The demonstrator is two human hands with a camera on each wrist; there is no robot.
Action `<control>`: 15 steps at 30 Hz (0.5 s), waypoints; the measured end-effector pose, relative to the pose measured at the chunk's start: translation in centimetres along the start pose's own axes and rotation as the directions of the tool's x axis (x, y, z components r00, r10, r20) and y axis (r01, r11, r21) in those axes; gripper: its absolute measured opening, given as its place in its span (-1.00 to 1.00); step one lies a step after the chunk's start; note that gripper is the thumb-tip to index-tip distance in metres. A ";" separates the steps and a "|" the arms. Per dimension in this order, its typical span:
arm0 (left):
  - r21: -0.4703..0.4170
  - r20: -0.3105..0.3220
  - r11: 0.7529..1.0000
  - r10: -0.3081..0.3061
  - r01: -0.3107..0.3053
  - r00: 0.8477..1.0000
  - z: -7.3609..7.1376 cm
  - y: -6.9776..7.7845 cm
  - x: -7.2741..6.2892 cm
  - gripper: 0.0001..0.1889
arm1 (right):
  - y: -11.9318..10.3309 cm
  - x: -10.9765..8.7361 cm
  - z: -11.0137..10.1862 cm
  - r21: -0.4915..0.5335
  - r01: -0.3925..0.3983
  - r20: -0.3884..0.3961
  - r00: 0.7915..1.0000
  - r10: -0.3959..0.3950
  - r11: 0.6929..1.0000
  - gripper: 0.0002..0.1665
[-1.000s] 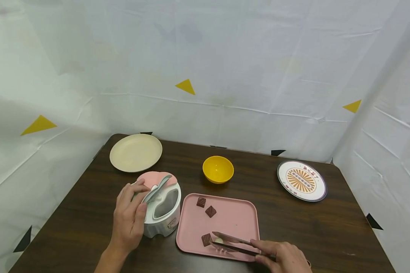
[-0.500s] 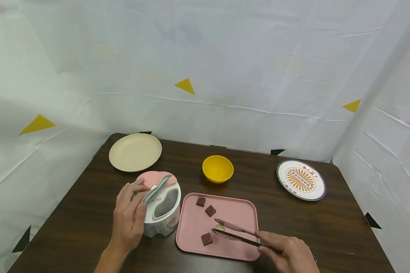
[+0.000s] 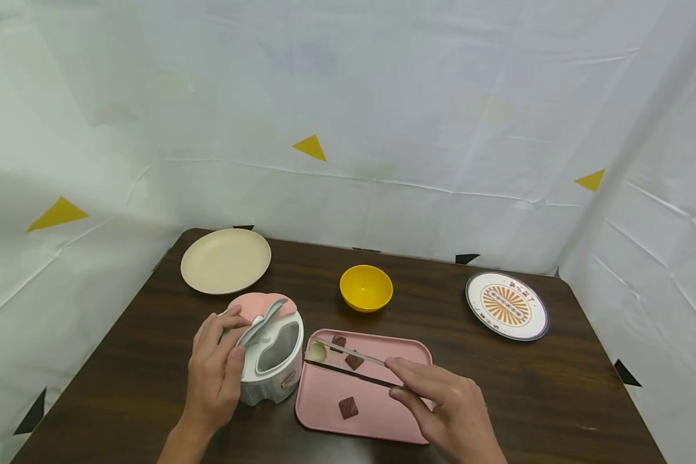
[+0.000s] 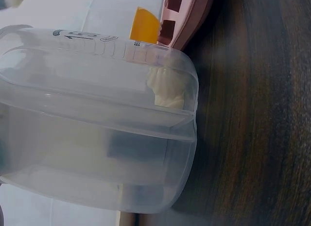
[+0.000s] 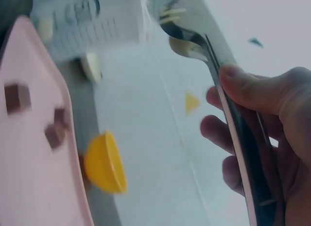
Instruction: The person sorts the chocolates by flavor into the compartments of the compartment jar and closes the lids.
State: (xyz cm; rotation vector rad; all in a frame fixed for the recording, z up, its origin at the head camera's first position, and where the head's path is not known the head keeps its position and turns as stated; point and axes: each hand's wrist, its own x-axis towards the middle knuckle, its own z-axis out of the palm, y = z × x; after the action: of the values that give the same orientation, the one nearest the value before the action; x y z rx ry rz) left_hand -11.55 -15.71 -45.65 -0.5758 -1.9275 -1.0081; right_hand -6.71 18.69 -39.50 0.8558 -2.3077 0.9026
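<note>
My left hand (image 3: 211,370) is at the left of a white, partly clear food container (image 3: 272,386), its thumb and fingers holding a grey tilted flap lid (image 3: 258,328). A cream-coloured piece (image 4: 167,87) lies inside the container in the left wrist view. My right hand (image 3: 449,403) grips metal tongs (image 3: 348,372), whose fork-like tip (image 5: 170,19) shows in the right wrist view. Between the tong ends is a round pale piece (image 3: 316,352), above the tray's far left corner beside the container. Dark chocolate squares (image 3: 348,407) lie on the pink tray (image 3: 394,419).
A yellow bowl (image 3: 366,289) stands behind the tray. At the back left is a cream plate (image 3: 226,261), and a patterned white plate (image 3: 507,306) lies at the right. White sheeting (image 3: 383,96) hangs behind the dark table (image 3: 528,393).
My right hand has lifted the pale piece with the tongs and carried it leftward and away from me, from the tray towards the container. The left hand stays at the lid.
</note>
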 end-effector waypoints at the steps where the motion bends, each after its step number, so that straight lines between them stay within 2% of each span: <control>1: -0.003 -0.001 1.000 0.000 0.000 1.000 0.0 0.0 0.0 -0.68 | -0.3 0.3 0.4 0.007 0.007 -0.010 1.000 -0.007 1.000 -0.61; 7: -0.003 -0.001 1.000 0.006 -0.006 1.000 0.0 0.0 -0.1 -0.66 | -1.2 1.7 2.6 0.043 0.048 -0.060 0.997 -0.045 0.998 -0.52; 15: -0.006 -0.003 1.000 0.006 -0.006 1.000 0.0 0.0 -0.1 -0.67 | -1.5 2.2 3.9 0.045 0.041 -0.035 0.999 -0.039 0.998 -0.48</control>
State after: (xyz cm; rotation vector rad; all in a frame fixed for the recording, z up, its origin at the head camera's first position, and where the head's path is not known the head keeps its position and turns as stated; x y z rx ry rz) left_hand -11.53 -15.75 -45.71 -0.5830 -1.9196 -1.0106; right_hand -7.98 14.14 -39.99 0.8959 -2.2410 0.9484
